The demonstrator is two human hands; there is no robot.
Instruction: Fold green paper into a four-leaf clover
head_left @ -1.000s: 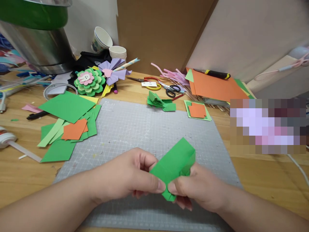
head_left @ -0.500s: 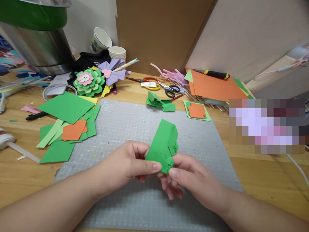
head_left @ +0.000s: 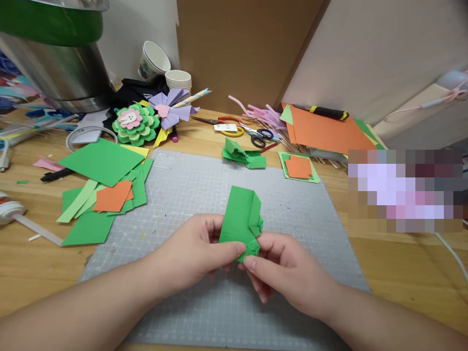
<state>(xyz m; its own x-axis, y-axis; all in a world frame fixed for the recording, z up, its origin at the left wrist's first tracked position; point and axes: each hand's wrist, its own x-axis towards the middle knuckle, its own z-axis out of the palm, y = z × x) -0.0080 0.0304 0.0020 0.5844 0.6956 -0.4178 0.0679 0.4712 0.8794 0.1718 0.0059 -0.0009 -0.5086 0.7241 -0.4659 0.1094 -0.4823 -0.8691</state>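
Observation:
A folded piece of green paper (head_left: 239, 214) is held above the grey cutting mat (head_left: 175, 312), with small crumpled folds along its right side and lower corner. My left hand (head_left: 208, 246) pinches its lower left part, thumb on top and fingers behind. At the lower right corner, my right hand (head_left: 281, 265) grips the paper between thumb and forefinger; its other fingers curl below. Beyond my hands, another folded green paper piece (head_left: 244, 155) lies at the mat's far edge. Small orange paper pieces (head_left: 298, 167) rest on green sheets to its right.
Green sheets (head_left: 102, 163) and orange scraps (head_left: 114, 197) are piled at left. Scissors (head_left: 259, 135), a paper flower (head_left: 136, 124) and paper cups (head_left: 178, 80) stand or lie along the back. A cutter (head_left: 321, 113) lies on orange paper (head_left: 325, 131). A glue bottle (head_left: 10, 209) is at far left.
The green paper has turned slightly anticlockwise and shifted a little left, staying in both hands. My right hand has moved slightly left with it.

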